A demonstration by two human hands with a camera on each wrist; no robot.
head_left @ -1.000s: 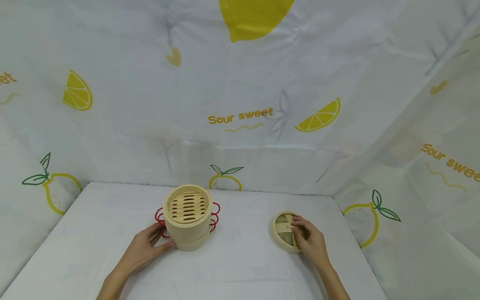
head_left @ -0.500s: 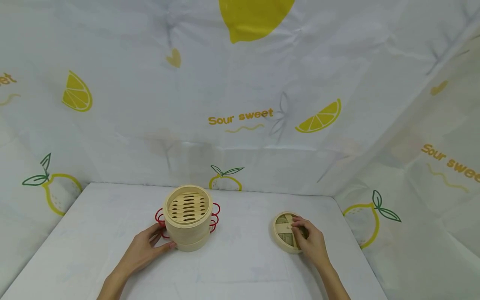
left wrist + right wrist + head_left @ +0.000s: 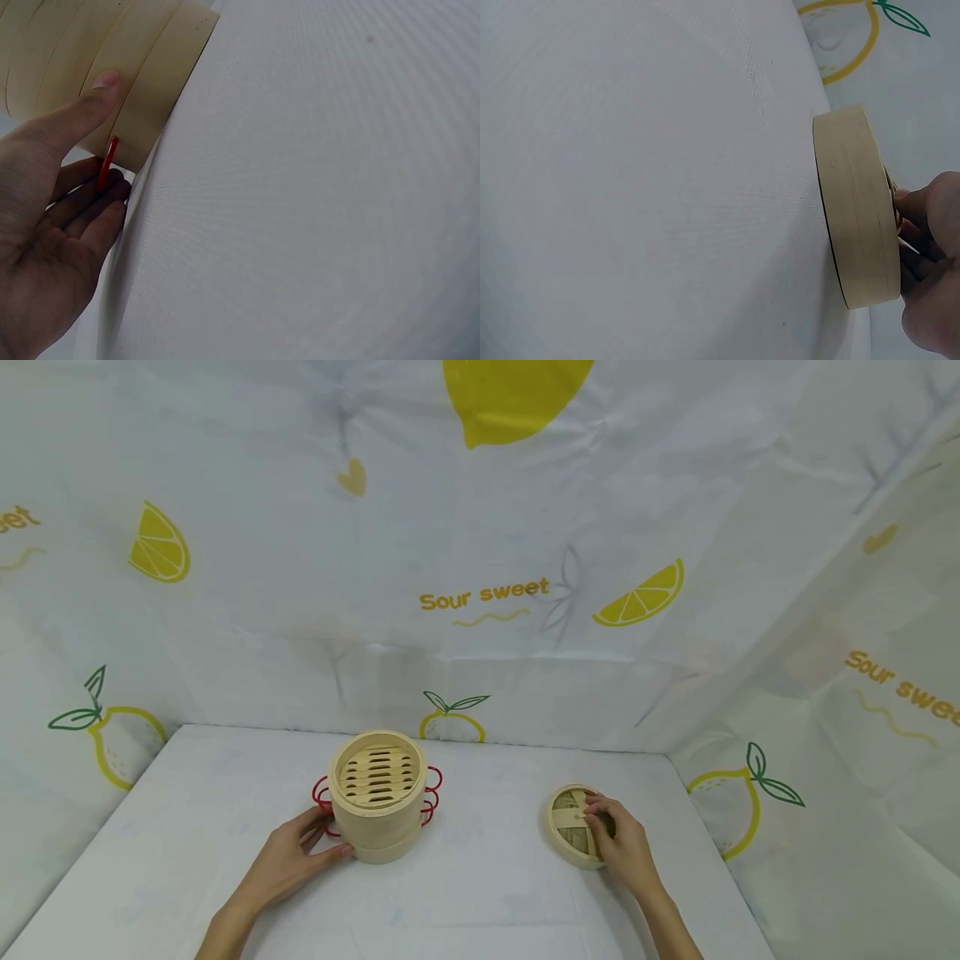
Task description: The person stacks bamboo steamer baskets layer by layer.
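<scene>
A stack of round bamboo steamer baskets point(image 3: 375, 797) stands left of the table's middle, its slatted top tier uncovered, with red loop handles point(image 3: 431, 797) on its sides. My left hand point(image 3: 288, 856) rests against the stack's left side. In the left wrist view, the thumb point(image 3: 101, 94) touches the basket wall and the relaxed fingers lie behind a red handle point(image 3: 108, 161). Over on the right, a round bamboo steamer lid point(image 3: 566, 818) lies flat with its woven top upward. My right hand point(image 3: 626, 852) pinches the lid at its centre; part of the top is hidden beneath the fingers.
A white cloth covers the table point(image 3: 480, 893), whose far edge meets a lemon-printed backdrop point(image 3: 480, 652). Another printed sheet point(image 3: 862, 760) rises along the right side. Bare tablecloth lies between the stack and the lid.
</scene>
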